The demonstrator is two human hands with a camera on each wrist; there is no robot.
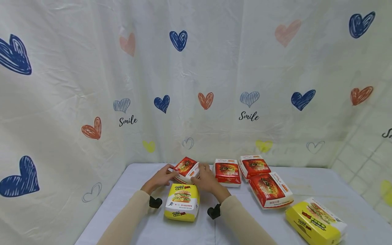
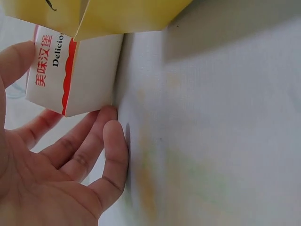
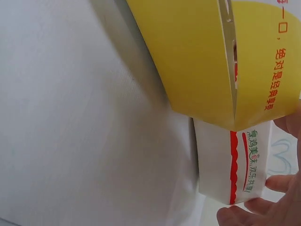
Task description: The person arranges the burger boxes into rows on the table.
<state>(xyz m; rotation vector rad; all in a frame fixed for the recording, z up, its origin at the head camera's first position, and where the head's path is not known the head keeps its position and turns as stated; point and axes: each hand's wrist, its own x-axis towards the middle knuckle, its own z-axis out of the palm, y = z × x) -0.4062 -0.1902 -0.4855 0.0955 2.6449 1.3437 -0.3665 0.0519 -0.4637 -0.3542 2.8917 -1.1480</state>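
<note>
A red-and-white burger box [image 1: 185, 166] sits slightly turned at the back of the table, between both hands. My left hand [image 1: 163, 177] holds its left side; in the left wrist view the thumb lies against one face and the other fingers [image 2: 91, 141] curl along an adjoining face. At the opposite side, my right hand [image 1: 206, 178] grips the box, thumb on the near side and fingers toward the back. Right in front of it stands a yellow-and-white burger box [image 1: 182, 202], between the wrists. That yellow box partly covers the red one in both wrist views.
To the right stand more red-and-white boxes: one [image 1: 227, 172] close by the right hand, another [image 1: 254, 165] behind a third, angled one [image 1: 271, 190]. A second yellow box [image 1: 316, 221] lies near the front right. A heart-printed curtain [image 1: 226, 132] hangs behind the white-covered table [image 1: 125, 183].
</note>
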